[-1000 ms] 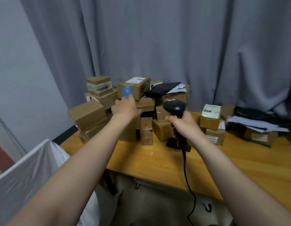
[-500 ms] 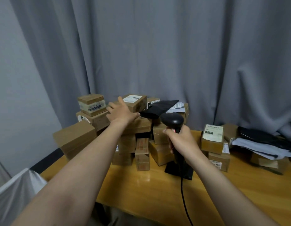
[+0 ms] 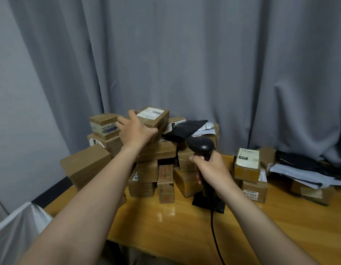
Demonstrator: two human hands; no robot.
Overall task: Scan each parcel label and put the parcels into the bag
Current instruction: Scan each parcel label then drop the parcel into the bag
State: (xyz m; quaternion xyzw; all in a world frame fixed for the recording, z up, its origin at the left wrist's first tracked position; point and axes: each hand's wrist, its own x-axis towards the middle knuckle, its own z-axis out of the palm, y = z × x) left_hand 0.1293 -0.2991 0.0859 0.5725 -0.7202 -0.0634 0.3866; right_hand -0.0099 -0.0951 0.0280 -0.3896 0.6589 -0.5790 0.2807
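A pile of brown cardboard parcels (image 3: 146,180) stands on the wooden table (image 3: 185,226). On top sits a parcel with a white label (image 3: 156,115). My left hand (image 3: 135,131) reaches over its near left corner, fingers round the left side and thumb along the front face. My right hand (image 3: 211,167) grips the handle of a black barcode scanner (image 3: 200,146), held upright just above its black stand (image 3: 208,201), head pointing towards the pile. The white bag (image 3: 16,236) shows at the lower left, beside the table.
More labelled parcels (image 3: 248,165) stack to the right of the scanner. Black and grey mailer bags (image 3: 309,169) lie at the far right, and another black mailer (image 3: 185,129) lies on the pile. The scanner's cable (image 3: 213,236) hangs over the table's front edge. A grey curtain hangs behind.
My left hand has risen from the pile's front to the top labelled parcel and closed on its corner. The view has tilted up. My right hand keeps its hold on the scanner.
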